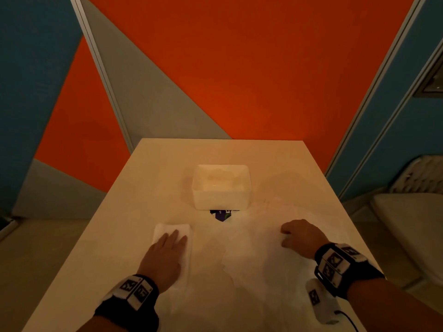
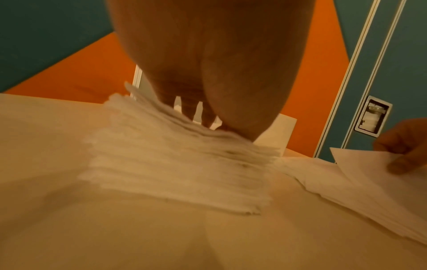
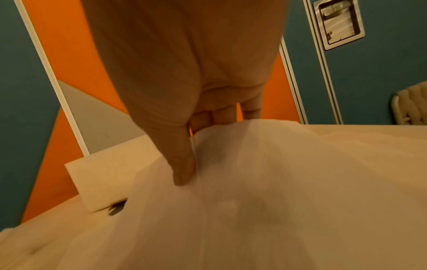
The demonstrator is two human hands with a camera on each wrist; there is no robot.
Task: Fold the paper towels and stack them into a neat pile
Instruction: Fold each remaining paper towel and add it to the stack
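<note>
A pile of folded white paper towels (image 1: 171,228) lies on the table's left side; in the left wrist view the pile (image 2: 180,164) shows many stacked layers. My left hand (image 1: 172,239) lies flat on top of it with straight fingers (image 2: 208,118). To the right, unfolded white sheets (image 1: 259,257) are spread on the table. My right hand (image 1: 286,236) has its fingers curled and pinches the edge of the top sheet (image 3: 265,182) between thumb (image 3: 182,169) and fingers, lifting it slightly. The left wrist view shows that hand (image 2: 402,155) holding the sheet's raised corner (image 2: 360,175).
A white open bin (image 1: 221,202) stands mid-table beyond both hands, with a dark purple packet (image 1: 221,215) poking out under its near side. The beige table (image 1: 107,236) ends against an orange wall. A white seat (image 1: 407,224) stands off the right edge.
</note>
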